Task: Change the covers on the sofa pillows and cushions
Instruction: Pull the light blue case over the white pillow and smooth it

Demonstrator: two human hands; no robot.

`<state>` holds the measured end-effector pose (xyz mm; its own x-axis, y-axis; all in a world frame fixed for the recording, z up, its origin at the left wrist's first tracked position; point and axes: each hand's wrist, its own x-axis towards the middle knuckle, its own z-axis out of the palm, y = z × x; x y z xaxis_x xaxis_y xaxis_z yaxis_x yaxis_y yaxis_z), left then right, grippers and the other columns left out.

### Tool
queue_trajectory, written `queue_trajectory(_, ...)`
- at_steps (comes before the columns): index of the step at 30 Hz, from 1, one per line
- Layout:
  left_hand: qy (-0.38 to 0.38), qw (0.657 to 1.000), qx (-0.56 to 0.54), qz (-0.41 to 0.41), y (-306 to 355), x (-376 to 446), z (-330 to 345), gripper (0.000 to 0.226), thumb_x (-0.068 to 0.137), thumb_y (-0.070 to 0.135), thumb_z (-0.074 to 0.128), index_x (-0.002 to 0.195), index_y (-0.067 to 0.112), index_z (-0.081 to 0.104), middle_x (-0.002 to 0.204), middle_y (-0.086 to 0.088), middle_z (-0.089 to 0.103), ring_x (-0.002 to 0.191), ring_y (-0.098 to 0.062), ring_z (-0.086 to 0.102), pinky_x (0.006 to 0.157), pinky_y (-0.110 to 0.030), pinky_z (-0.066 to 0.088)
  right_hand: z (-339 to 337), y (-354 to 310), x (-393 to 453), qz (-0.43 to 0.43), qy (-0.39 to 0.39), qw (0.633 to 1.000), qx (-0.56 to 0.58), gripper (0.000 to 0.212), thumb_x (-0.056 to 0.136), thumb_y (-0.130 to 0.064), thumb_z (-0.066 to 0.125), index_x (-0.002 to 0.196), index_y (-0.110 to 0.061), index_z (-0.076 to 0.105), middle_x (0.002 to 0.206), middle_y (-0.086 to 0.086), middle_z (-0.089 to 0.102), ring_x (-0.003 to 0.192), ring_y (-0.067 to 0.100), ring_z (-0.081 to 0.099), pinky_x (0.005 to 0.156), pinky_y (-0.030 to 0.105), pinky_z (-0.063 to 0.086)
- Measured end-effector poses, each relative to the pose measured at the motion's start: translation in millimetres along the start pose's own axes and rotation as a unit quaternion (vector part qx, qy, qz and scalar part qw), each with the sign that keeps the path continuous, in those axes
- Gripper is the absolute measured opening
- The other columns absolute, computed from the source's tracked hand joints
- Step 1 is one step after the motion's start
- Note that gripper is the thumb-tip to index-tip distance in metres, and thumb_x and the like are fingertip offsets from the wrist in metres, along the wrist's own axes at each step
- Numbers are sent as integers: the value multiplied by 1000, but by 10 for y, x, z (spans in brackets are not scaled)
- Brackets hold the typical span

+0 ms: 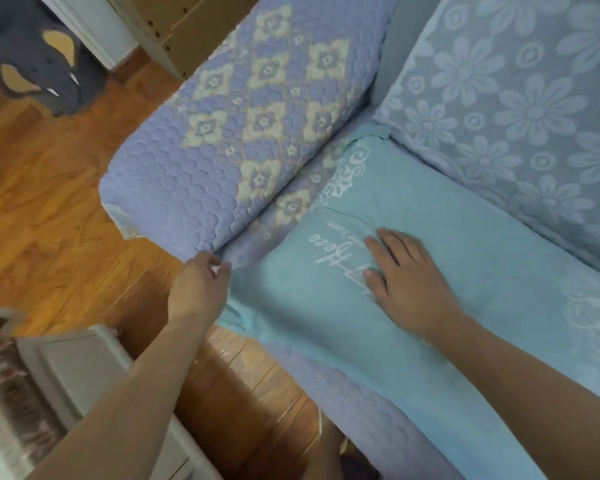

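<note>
2 hands tend the soft, limp teal cushion cover point(378, 299) on the sofa seat: right hand point(409, 282) pressing flat with fingers together, left hand point(198, 292) pinching its slack corner edge, likely the best hold.

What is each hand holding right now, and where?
Left hand pinches the purple quilted cover at its front corner. Right hand holds nothing, lying flat on the teal cover.
</note>
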<state>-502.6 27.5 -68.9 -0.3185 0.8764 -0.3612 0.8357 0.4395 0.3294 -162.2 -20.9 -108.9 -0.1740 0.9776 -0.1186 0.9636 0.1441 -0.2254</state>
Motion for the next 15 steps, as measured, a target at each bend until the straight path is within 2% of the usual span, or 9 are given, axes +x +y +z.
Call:
queue_trajectory(2,-72,996,-27,44,225,82,169,27,100,32,60,120,15,67,107,-3,66,94,-23,60,79,-31,43,-4,68,-128,-6,8,1000,14,57,101,-42,37,146,-9,47,149,14,46,138,31,39,118,45,30)
queue_trajectory(4,-140,987,-68,50,430,169,292,36,102,31,59,134,15,63,123,-2,65,111,-22,61,89,-29,44,6,155,-180,-8,2,1000,22,57,101,-43,37,147,-10,46,149,13,46,139,29,39,118,42,29)
queue_trajectory(6,-194,976,-91,46,572,242,328,39,103,31,59,139,17,61,128,2,64,114,-19,62,91,-28,46,7,225,-157,-8,-7,999,38,58,101,-46,36,148,-13,45,150,10,46,139,27,38,119,40,28)
queue_trajectory(9,-289,936,-198,-26,686,370,287,29,102,32,61,127,19,69,112,2,73,87,-12,68,72,-24,52,16,278,-120,-13,-10,998,68,58,101,-47,37,148,-14,46,150,9,47,138,26,40,119,41,29)
queue_trajectory(11,-349,909,-220,-57,710,435,251,19,101,28,63,113,17,73,105,-3,76,80,-13,70,69,-25,55,35,310,-150,-28,-6,996,81,57,100,-46,41,148,-15,46,151,8,45,139,27,40,118,43,31)
queue_trajectory(13,-355,915,-186,-46,722,534,191,13,98,25,68,98,14,73,95,-7,74,76,-15,67,67,-27,53,57,325,-220,-51,-6,995,82,58,99,-46,45,150,-17,44,153,7,43,141,27,38,117,44,31)
queue_trajectory(15,-269,956,-117,-4,780,670,140,12,94,23,72,87,14,69,83,-5,66,74,-17,59,63,-26,45,95,280,-300,-63,-14,995,75,59,99,-47,45,151,-20,43,155,5,42,142,26,37,117,45,31)
